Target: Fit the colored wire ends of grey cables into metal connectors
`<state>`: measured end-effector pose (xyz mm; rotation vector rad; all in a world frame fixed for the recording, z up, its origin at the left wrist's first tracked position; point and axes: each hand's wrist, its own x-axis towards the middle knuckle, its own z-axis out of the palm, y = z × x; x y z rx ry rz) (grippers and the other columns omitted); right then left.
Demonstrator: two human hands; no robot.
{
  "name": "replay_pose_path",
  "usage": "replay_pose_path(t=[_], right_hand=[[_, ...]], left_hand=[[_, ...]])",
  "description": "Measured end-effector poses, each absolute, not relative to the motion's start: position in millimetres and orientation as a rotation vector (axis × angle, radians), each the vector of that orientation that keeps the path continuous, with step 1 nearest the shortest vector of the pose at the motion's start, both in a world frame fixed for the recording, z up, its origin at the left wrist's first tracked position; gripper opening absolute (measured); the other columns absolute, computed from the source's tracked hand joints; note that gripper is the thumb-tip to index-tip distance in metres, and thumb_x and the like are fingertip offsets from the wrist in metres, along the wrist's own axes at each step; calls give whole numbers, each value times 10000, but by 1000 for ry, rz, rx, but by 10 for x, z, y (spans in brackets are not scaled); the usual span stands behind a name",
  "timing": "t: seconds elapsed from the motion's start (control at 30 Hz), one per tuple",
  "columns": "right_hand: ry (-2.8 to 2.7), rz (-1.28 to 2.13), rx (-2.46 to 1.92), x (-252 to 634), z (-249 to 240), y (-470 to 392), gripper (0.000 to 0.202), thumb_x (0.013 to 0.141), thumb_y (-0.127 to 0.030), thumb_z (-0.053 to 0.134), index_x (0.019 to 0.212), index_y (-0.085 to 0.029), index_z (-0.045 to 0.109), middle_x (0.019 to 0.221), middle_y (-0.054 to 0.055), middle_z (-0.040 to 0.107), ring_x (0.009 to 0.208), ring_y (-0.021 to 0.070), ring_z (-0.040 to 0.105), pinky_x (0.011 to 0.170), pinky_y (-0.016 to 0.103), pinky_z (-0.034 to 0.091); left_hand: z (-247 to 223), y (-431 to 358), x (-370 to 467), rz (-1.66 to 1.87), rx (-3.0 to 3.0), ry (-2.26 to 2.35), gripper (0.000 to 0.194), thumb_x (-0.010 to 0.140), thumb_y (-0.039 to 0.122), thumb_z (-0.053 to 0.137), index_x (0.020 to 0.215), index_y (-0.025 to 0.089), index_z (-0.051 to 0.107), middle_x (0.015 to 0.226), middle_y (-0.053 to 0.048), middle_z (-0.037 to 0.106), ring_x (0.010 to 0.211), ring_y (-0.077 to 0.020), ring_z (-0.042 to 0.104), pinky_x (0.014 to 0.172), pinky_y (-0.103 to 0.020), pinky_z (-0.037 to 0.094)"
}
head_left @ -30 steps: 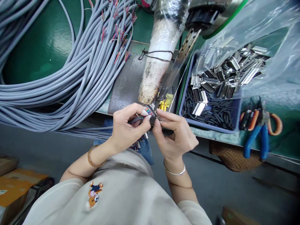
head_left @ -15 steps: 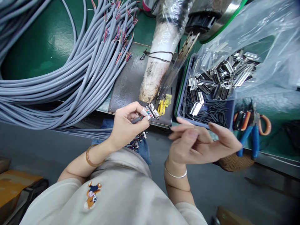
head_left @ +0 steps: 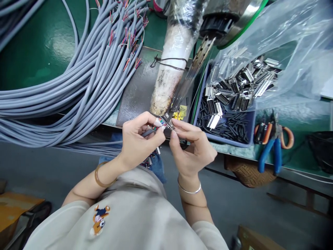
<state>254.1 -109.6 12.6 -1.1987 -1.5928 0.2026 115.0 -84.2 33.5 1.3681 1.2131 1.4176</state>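
Observation:
My left hand [head_left: 140, 139] pinches the end of a grey cable [head_left: 147, 132], whose thin coloured wires fan out at the fingertips. Those wires meet a small metal connector [head_left: 168, 124] just under the wrapped white tube. My right hand [head_left: 191, 144] has its thumb and forefinger closed at the connector's right end. The dark tip of a metal tool [head_left: 191, 74] comes down over the connector. Just behind my right fingertips, a yellow piece [head_left: 182, 111] lies on the dark plate [head_left: 135, 90].
A big bundle of grey cables [head_left: 85, 93] covers the left. On the right, a blue bin [head_left: 221, 139] holds black sleeves [head_left: 234, 125] and metal connectors [head_left: 243, 81], with clear plastic behind. Pliers [head_left: 277, 149] lie farther right. More wired connectors [head_left: 149, 160] rest on the lap.
My right hand has moved left from near the bin, and its spread fingers have closed on the connector. My left hand still pinches the cable. The view has shifted slightly.

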Motion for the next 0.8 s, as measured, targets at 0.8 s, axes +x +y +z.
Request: replay_pose_path(t=[0.8], right_hand=[[-1700,75,-1275,2548,268,-1115,161,879,-119,752,925,-248,667,1070,7,827,797,161,802,696,277,668]], left_hand=[[395,-836,1105,1344,1379,1272,152,743,143,729,692,192,594,601,45,577,499,-54,504,441,-157,384]])
